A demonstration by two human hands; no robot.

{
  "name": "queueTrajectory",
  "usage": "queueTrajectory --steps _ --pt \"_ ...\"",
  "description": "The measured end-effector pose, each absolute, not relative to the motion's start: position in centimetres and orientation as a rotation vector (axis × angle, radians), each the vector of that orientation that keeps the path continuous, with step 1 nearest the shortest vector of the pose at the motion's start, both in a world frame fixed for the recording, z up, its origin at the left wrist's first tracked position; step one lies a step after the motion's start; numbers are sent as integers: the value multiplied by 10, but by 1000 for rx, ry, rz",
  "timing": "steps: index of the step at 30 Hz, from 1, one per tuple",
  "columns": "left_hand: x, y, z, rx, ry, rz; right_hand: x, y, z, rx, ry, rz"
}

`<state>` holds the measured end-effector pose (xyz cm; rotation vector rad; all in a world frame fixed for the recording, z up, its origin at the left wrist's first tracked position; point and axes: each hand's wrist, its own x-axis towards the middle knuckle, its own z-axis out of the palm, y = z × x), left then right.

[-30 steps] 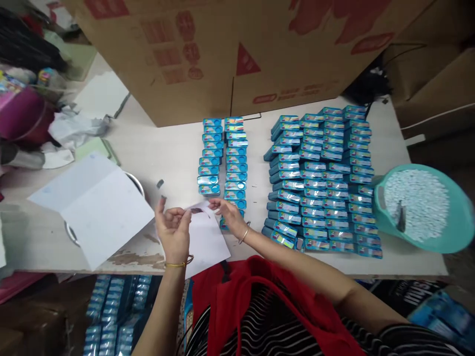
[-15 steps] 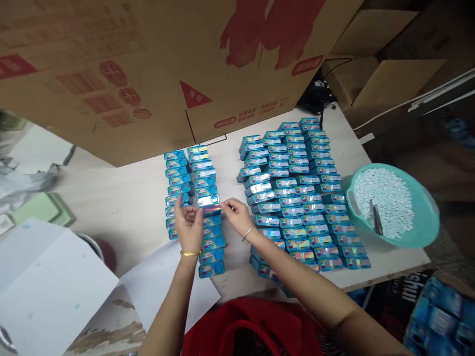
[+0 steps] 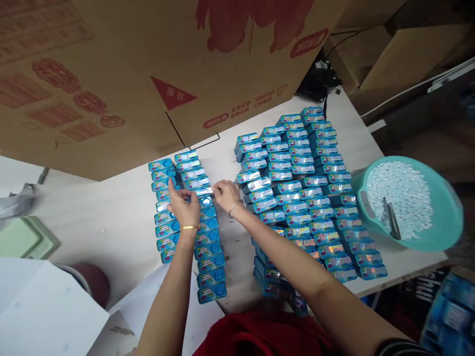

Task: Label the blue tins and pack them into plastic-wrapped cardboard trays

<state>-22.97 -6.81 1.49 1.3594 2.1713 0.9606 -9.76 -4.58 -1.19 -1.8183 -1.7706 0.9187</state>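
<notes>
Basically left hand (image 3: 183,208) and right hand (image 3: 225,195) pinch the shiny tin (image 3: 205,190) between them, seemingly seating it in the row (image 3: 208,249); next needs careful squaring

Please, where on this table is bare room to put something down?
The widest bare patch of table lies between the cardboard box, the two rows of tins and the white paper. A narrow lane runs between those rows and the big block of tins. Around the basin it is crowded.
</notes>
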Motion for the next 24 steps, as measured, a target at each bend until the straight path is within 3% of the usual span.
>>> queueTrajectory --steps 15,18,21,24 --pt "-234 -64 14 1383 2456 583 -118 -59 -76 -1796 -1124 1375" --pt "-237 -68 20 1418 2408 727 -112 -58 -64 -1797 -1214 1279" --pt "-238 -80 40 1459 2205 1095 -100 -63 -35 -1693 -1156 1104" --pt "-232 -98 62 1295 1928 1332 -93 -78 -2 -1576 -1009 1205"
